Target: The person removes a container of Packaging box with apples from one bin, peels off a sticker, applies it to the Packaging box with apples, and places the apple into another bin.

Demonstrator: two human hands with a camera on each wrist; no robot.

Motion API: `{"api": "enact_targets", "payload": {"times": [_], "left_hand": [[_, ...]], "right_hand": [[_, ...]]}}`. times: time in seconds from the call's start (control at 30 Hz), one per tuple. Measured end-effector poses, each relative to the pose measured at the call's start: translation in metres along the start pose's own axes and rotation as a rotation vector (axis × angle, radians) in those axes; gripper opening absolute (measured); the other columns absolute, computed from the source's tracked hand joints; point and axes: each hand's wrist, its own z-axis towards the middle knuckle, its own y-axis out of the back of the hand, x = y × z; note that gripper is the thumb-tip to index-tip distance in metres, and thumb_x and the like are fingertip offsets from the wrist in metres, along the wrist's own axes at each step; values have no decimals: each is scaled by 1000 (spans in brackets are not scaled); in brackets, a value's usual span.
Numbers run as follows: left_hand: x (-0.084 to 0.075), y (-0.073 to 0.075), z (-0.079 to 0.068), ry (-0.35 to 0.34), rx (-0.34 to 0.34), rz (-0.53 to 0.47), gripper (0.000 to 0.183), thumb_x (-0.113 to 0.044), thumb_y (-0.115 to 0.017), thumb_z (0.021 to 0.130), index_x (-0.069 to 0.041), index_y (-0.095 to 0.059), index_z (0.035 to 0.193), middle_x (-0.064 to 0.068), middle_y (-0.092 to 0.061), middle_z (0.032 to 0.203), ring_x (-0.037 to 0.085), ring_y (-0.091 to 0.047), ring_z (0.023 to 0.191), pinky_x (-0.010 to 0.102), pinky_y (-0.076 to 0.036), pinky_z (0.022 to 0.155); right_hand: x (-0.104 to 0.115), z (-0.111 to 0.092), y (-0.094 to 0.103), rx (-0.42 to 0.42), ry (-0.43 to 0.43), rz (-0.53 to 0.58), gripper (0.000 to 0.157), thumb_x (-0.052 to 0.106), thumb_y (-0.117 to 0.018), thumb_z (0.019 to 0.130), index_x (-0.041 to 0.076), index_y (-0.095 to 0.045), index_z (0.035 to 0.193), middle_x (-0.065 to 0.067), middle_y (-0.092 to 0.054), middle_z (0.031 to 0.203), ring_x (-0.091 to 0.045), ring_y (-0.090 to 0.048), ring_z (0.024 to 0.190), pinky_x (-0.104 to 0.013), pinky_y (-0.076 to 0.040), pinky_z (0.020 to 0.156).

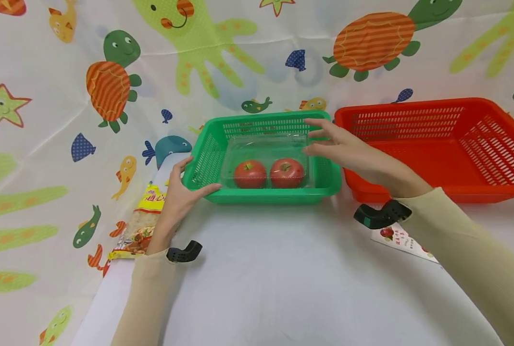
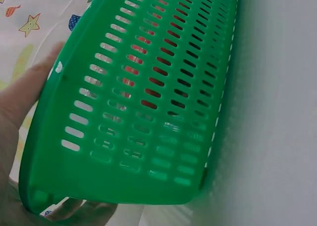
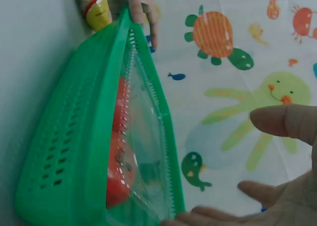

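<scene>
A green plastic basket [image 1: 265,196] with slotted sides stands on the white table. Inside it lies a clear plastic box [image 1: 267,144] with two red apples [image 1: 286,173] in or under it; the clear plastic makes this hard to tell. My left hand [image 1: 182,194] holds the basket's front left corner, thumb along the front rim and fingers at the left side. In the left wrist view, fingertips [image 2: 89,213] show beneath the rim. My right hand [image 1: 336,144] hovers around the basket's right end with fingers spread and nothing held. Whether its fingertips touch the rim is unclear.
A red slotted basket [image 1: 421,166] stands close on the right. A yellow-topped food packet [image 1: 142,223] lies by my left forearm. Under my right forearm is a printed card [image 1: 399,238], partly covered. A cloth with sea animals [image 1: 248,57] hangs behind.
</scene>
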Motion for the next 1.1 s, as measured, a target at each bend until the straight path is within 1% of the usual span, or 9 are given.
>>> {"api": "enact_targets", "payload": {"times": [0.1,0.17,0.23,0.33,0.43,0.67,0.77,0.9,1.1], "left_hand": [[0,5,-2,60,12,-29,106,-42,-90,82,-20,-27,164,11,-23,170,35,-27,152,60,-25,123],[-1,6,-1,89,36,-14,108,-45,-89,82,-21,-25,166,12,-22,171,36,-27,152,60,-25,123],[-2,7,0,104,61,0,110,-47,-88,82,-22,-22,167,13,-20,172,37,-27,152,60,-25,123],[-2,6,2,116,88,14,112,-49,-87,83,-23,-19,168,14,-18,172,37,-24,154,61,-24,124],[-1,5,2,120,94,14,113,-50,-86,83,-23,-17,168,14,-17,172,37,-23,154,62,-22,124],[-2,5,1,130,79,-25,115,-47,-87,83,-24,-12,167,20,-25,163,38,-33,142,60,-29,120],[-2,5,1,129,81,-16,115,-47,-86,84,-23,-11,167,20,-23,165,38,-31,144,61,-27,121],[-3,7,2,125,86,-11,114,-47,-85,85,-23,-11,168,18,-20,168,37,-27,149,61,-25,123],[-2,7,3,126,96,-17,113,-47,-84,86,-23,-10,168,15,-16,171,36,-23,153,61,-23,124]], "right_hand": [[-2,14,-7,42,-76,56,76,34,-57,106,24,-14,168,-14,-28,167,-40,-26,152,-70,-23,120],[-1,20,-10,66,-131,55,77,36,-55,106,24,-12,169,-14,-23,169,-43,-26,151,-71,-21,120],[1,27,-13,72,-182,53,77,37,-54,106,22,-10,168,-14,-20,170,-44,-24,152,-70,-23,120],[3,35,-16,64,-240,58,79,37,-52,106,17,-6,168,-12,-9,173,-43,-19,154,-69,-24,120],[1,43,-18,45,-277,79,79,33,-50,107,12,-4,167,-15,-6,173,-43,-15,155,-69,-28,118],[-3,57,-22,51,-279,81,76,31,-49,107,7,-6,165,-17,-11,171,-43,-17,154,-70,-40,110],[-2,61,-24,52,-276,81,74,30,-49,106,6,-9,164,-16,-12,170,-45,-20,151,-68,-44,108],[1,67,-25,62,-280,106,69,28,-48,107,4,-14,163,-15,-10,170,-48,-20,149,-67,-44,109],[4,81,-27,98,-295,129,61,28,-47,109,3,-24,160,-12,-7,172,-51,-15,154,-67,-42,110]]}}
